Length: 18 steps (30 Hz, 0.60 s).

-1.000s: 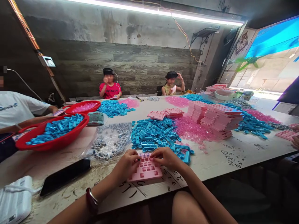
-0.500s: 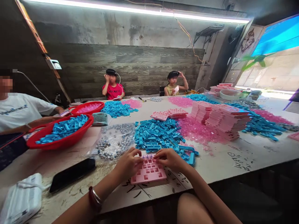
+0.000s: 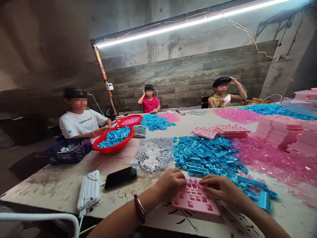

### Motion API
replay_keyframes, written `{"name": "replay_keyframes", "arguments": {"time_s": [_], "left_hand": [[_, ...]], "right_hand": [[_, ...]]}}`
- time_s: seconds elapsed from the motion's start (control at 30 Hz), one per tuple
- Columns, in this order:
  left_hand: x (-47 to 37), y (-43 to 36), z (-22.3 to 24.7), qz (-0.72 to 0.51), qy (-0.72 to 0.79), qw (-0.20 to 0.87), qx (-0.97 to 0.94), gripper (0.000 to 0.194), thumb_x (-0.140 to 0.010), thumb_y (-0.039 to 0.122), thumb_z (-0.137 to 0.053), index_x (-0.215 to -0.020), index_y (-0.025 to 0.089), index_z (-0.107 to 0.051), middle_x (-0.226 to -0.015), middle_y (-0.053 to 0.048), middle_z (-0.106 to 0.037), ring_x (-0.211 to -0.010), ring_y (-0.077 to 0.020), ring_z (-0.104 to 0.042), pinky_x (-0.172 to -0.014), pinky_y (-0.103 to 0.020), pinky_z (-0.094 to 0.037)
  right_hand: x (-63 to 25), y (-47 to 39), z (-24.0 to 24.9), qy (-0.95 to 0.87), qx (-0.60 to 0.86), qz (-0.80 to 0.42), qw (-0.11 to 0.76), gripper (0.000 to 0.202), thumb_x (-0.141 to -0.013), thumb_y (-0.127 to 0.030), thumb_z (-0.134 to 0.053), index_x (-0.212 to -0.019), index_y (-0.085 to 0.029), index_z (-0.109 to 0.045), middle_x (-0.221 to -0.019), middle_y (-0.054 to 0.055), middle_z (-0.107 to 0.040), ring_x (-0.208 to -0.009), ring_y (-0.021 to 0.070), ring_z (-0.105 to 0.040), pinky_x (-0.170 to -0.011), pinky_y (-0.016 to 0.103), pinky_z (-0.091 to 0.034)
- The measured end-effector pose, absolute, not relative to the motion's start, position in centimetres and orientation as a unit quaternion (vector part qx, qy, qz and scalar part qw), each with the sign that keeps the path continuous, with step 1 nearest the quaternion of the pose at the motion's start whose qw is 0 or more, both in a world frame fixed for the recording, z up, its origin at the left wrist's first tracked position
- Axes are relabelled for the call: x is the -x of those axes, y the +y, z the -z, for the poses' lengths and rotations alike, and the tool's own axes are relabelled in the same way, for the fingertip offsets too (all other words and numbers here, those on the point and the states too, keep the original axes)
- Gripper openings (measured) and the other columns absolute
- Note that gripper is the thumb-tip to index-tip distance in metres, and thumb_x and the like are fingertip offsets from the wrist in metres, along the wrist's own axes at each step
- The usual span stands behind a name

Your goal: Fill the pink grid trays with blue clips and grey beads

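Note:
A pink plastic panel (image 3: pixel 198 205) with rows of square holes lies flat on the table in front of me. Along its far edge runs a row of small clear-pink pieces (image 3: pixel 192 180). My left hand (image 3: pixel 173 183) rests at the panel's far left corner, fingers curled and pressed together. At the far right corner, the fingertips and thumb of my right hand (image 3: pixel 219 188) close in on the same row. Whatever either set of fingertips pinches is too small or hidden to name. Just beyond the hands is a heap of blue plastic pieces (image 3: pixel 203 153).
A clear bag of small metallic parts (image 3: pixel 155 153), a black phone (image 3: pixel 120 177) and a white power bank (image 3: pixel 89 190) lie to the left. Red basins (image 3: pixel 115 147) stand farther back. Stacked pink panels (image 3: pixel 278 132) and loose pink pieces (image 3: pixel 269 158) fill the right. Three people sit around the table.
My view has swung left and tilted, so the scene sits farther right and a dark blue basket shows. Both hands remain at the panel's far edge.

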<state>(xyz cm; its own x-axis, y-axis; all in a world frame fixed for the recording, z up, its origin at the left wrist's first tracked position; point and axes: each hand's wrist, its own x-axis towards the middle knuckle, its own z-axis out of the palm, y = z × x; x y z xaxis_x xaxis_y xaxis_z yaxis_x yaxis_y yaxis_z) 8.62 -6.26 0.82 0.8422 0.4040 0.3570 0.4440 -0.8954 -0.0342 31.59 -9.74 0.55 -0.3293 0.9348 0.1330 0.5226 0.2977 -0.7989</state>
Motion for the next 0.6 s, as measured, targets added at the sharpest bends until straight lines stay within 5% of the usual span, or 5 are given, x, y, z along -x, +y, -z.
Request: {"name": "replay_keyframes", "arguments": {"time_s": [0.6], "left_hand": [[-8.8,-6.5,-0.3,0.234,-0.284,-0.007,0.930,0.008,-0.081,0.015,-0.055,-0.077,0.017,-0.062,-0.082,-0.002,-0.061,-0.082,-0.0168,-0.052,-0.075,-0.030,-0.042]], "right_hand": [[-30.9,-10.4,-1.6,-0.743,0.487,-0.313,0.335,0.018,-0.073,-0.020,-0.059,-0.086,-0.018,-0.072,-0.090,0.007,-0.068,-0.080,0.0177,-0.062,-0.071,0.027,-0.049]]}}
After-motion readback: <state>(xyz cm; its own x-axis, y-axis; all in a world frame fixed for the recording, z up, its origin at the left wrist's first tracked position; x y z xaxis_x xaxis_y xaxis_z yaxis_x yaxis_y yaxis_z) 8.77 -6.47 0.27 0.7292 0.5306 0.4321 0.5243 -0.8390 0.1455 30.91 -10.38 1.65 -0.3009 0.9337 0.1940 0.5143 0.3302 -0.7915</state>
